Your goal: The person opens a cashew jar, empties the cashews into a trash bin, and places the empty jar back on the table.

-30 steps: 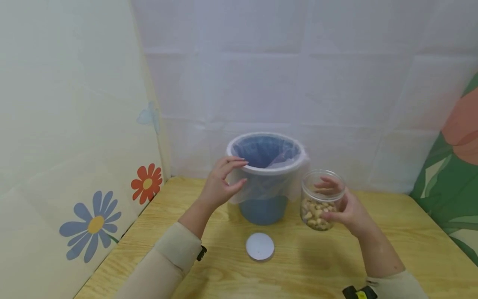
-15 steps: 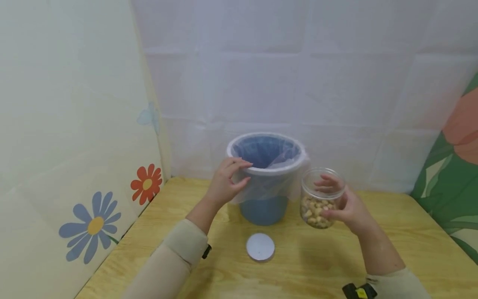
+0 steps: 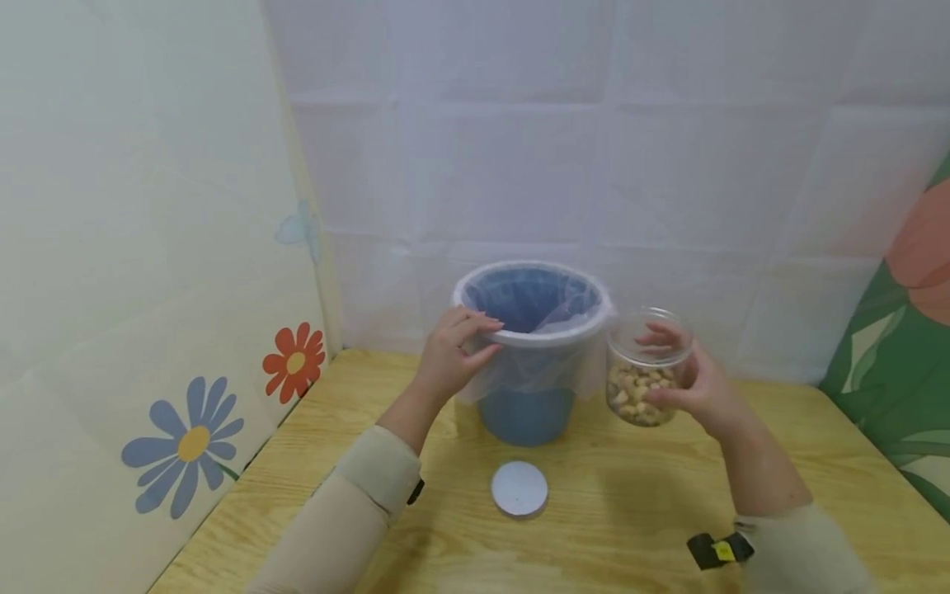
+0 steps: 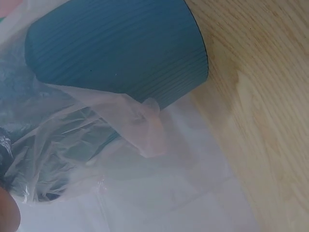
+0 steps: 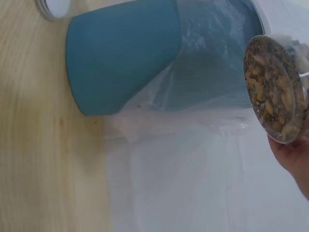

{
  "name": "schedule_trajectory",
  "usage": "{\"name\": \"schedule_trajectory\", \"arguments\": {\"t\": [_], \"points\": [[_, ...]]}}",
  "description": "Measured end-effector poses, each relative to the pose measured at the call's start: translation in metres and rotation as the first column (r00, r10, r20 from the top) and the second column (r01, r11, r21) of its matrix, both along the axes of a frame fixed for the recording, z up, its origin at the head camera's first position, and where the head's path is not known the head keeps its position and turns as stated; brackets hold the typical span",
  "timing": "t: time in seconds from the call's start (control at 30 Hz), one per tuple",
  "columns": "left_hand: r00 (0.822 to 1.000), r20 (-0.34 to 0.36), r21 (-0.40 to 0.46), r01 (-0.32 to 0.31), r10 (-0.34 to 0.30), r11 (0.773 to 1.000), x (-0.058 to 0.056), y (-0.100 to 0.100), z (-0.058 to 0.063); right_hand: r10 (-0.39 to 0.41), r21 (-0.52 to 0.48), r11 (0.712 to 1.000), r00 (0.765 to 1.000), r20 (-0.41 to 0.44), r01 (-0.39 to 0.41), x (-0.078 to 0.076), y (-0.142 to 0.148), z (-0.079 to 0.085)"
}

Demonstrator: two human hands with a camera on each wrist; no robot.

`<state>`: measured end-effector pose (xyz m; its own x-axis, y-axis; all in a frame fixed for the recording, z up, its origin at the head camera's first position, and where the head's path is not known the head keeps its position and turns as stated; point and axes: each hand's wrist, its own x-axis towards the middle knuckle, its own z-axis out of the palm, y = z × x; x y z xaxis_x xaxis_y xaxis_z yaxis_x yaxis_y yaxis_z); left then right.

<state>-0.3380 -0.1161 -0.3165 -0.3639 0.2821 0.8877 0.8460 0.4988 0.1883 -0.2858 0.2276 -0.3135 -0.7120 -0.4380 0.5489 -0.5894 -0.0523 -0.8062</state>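
A blue trash can [image 3: 525,417] with a white rim stands on the table, lined with a clear plastic bag [image 3: 512,369] folded over its edge. My left hand [image 3: 454,351] is at the rim's near left, fingertips over it and thumb just below, against the bag. In the left wrist view only one fingertip [image 4: 7,212] shows. My right hand [image 3: 701,392] grips a clear open jar [image 3: 650,363], partly filled with pale nuts [image 3: 640,392], raised right of the can. The right wrist view shows the base of the jar [image 5: 271,87], with brown bits among the nuts.
A round white lid [image 3: 519,488] lies on the wooden table [image 3: 609,528] in front of the can. A white sheet [image 3: 512,148] hangs close behind it. Flower-printed panels stand at the left [image 3: 185,272] and right [image 3: 891,371].
My right hand has lifted the jar slightly higher, beside the can's rim. My left hand has moved right and onto the rim, its thumb drawn closer under it.
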Motion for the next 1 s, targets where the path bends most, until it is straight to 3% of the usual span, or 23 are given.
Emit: {"name": "schedule_trajectory", "arguments": {"t": [0.2,0.3,0.5,0.67,0.8,1.0], "points": [[1.000,-0.016,0.028,-0.001,0.001,1.000,-0.003,0.001,-0.002,-0.094,0.051,0.994,0.996,0.002,0.094,-0.011,0.003,0.020],[1.000,-0.012,0.024,-0.001,0.001,1.000,-0.005,0.001,-0.002,-0.184,0.125,0.975,0.983,-0.026,0.186,-0.015,0.004,0.032],[0.999,-0.015,0.018,-0.037,0.037,0.999,-0.004,0.002,-0.001,-0.336,0.257,0.905,0.940,-0.054,0.339,-0.022,0.003,0.054],[0.999,-0.025,0.037,-0.026,0.027,0.999,-0.002,0.002,0.001,-0.432,0.356,0.831,0.899,-0.073,0.428,-0.030,0.001,0.071],[1.000,-0.021,0.041,-0.020,0.021,0.999,-0.003,0.001,0.001,-0.455,0.401,0.800,0.887,-0.081,0.447,-0.037,0.000,0.084],[1.000,-0.026,0.038,-0.007,0.008,0.999,-0.004,-0.001,0.001,-0.494,0.494,0.720,0.860,-0.130,0.488,-0.047,-0.004,0.098]]}}
